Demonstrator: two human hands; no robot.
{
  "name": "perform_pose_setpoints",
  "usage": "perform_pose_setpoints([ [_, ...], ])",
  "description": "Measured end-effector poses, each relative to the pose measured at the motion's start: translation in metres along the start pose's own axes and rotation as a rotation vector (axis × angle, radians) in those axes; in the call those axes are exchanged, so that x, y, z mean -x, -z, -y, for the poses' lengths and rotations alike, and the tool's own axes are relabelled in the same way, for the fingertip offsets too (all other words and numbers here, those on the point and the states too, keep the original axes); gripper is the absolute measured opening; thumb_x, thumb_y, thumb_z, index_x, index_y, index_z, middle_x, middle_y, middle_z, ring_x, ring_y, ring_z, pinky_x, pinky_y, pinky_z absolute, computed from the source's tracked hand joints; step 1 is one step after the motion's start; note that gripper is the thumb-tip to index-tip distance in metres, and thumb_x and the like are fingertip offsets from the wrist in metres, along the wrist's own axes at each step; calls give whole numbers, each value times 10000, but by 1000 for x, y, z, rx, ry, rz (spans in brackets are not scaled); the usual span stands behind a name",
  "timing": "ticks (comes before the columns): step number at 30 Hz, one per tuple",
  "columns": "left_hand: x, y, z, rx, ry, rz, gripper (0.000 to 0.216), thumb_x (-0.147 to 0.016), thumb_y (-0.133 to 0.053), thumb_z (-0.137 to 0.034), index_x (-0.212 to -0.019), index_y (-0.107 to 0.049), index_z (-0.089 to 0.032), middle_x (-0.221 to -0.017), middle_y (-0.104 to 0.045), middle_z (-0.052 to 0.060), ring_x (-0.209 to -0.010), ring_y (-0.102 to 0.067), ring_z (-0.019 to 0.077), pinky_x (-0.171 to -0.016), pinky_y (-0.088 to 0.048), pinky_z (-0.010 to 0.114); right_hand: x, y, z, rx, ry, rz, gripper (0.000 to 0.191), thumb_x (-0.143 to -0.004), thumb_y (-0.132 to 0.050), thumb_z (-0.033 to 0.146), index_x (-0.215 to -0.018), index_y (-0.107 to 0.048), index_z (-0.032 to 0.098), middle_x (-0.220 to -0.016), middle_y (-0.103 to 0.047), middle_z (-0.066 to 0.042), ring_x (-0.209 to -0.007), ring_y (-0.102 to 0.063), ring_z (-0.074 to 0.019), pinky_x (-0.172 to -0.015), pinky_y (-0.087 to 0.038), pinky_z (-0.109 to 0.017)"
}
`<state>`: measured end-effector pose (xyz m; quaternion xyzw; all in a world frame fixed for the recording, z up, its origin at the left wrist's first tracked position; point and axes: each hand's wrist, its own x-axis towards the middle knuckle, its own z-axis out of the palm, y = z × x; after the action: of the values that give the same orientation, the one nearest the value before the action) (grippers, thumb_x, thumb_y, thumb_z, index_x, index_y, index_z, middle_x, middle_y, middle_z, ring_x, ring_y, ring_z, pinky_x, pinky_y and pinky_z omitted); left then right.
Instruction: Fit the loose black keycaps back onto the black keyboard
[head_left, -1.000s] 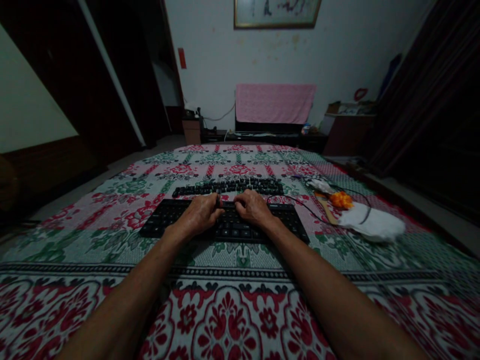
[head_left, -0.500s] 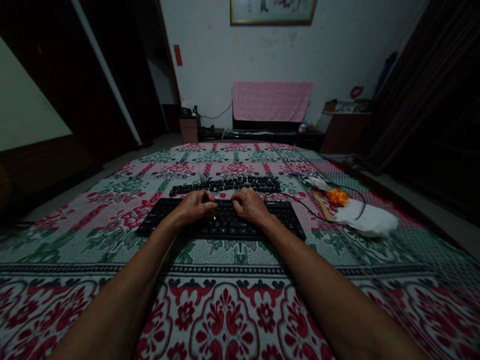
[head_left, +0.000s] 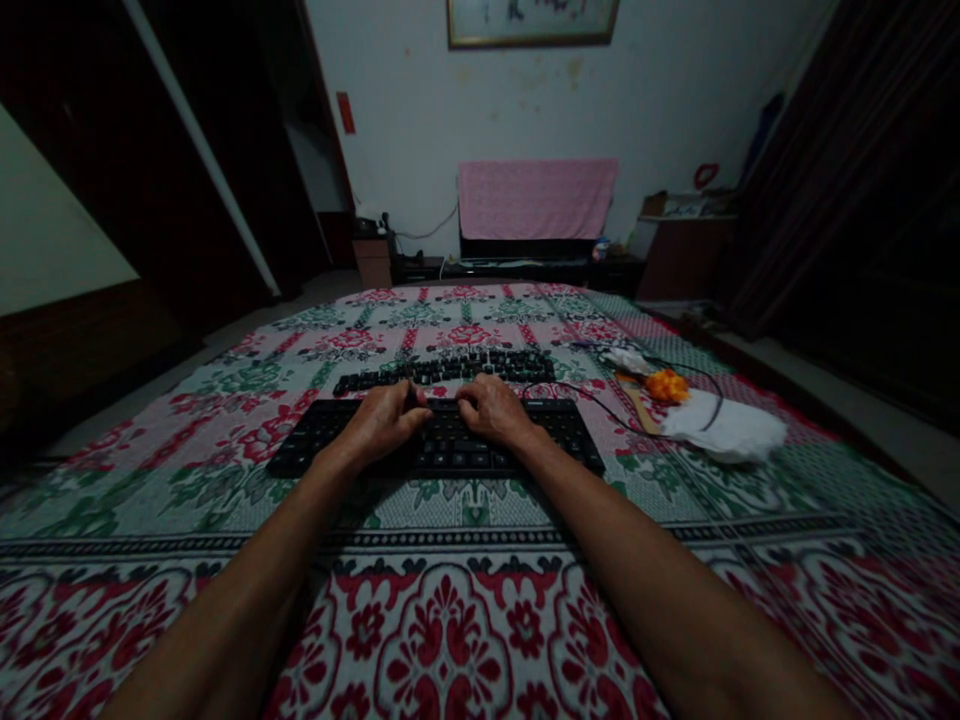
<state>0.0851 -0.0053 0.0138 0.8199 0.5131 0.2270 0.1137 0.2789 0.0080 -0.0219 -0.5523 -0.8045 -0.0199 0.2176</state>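
A black keyboard (head_left: 457,460) lies across the patterned cloth, some of its upper key area bare of caps. Over its upper middle, my left hand (head_left: 382,418) is closed, thumb and fingers drawn together. A small dark spot shows by its fingertips, too dim to name. Just to the right, my right hand (head_left: 495,408) rests at the keyboard's upper edge with fingers curled and thumb bent in. Its fingertips are partly hidden, and I cannot make out what they hold. Behind both hands, loose black keycaps (head_left: 450,370) lie in rough rows on the cloth.
A floral cloth (head_left: 465,540) covers the broad surface. To the right lie a white bag (head_left: 724,425), an orange bundle (head_left: 666,386) and a black cable (head_left: 600,400). Farther off, a pink cloth (head_left: 536,200) hangs over a screen on a low stand.
The view has shifted slightly, moving the scene a little left. My left thumb sits a bit farther from the index finger. Both hands stay over the keyboard's upper middle.
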Motion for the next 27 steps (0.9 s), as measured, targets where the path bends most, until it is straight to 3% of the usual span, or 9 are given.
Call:
perform_pose_setpoints([
  [8, 6, 4, -8, -71, -108, 66, 181, -766, -504, -335, -879, -551, -201, -624, -566, -1, -589, -528, 168, -582, -338, 255, 1, -2, -1, 3, -1, -11, 268, -834, -442, 256, -967, -665, 192, -883, -580, -80, -871, -501, -185, -800, -379, -286],
  [16, -2, -3, 6, 250, 89, 83, 242, -729, -529, -383, -861, -526, -181, -636, -621, -7, -585, -571, 163, -547, -382, 240, 2, 0, 1, 7, -15, 1, 268, -834, -441, 247, -970, -663, 186, -891, -579, -86, -890, -499, -191, -798, -380, -287],
  [20, 2, -2, -4, 101, -14, 68, 201, -719, -543, -353, -831, -550, -187, -615, -600, -1, -588, -557, 169, -554, -359, 245, 2, -2, 1, 2, -28, -20, 269, -834, -439, 258, -964, -666, 194, -892, -576, -83, -884, -498, -193, -782, -378, -284],
  [22, 0, 7, -14, 1, -68, 29, 184, -714, -556, -347, -809, -570, -190, -606, -585, 6, -598, -545, 171, -564, -346, 249, 3, -3, 1, -3, -29, -25, 266, -829, -445, 259, -968, -664, 199, -896, -576, -80, -883, -500, -191, -772, -378, -279],
  [25, -16, 34, -27, 16, 13, -155, 228, -714, -556, -402, -735, -571, -176, -579, -569, 26, -597, -532, 178, -549, -342, 253, 3, -4, 0, -10, -14, -23, 263, -826, -445, 255, -960, -665, 201, -898, -579, -78, -881, -504, -191, -773, -381, -280],
  [27, -29, 52, -32, 41, 38, -151, 236, -678, -592, -408, -682, -564, -174, -539, -547, 23, -593, -527, 183, -528, -338, 250, 3, -3, 0, -11, -3, -25, 265, -828, -440, 243, -959, -665, 197, -897, -580, -81, -884, -505, -191, -787, -380, -285],
])
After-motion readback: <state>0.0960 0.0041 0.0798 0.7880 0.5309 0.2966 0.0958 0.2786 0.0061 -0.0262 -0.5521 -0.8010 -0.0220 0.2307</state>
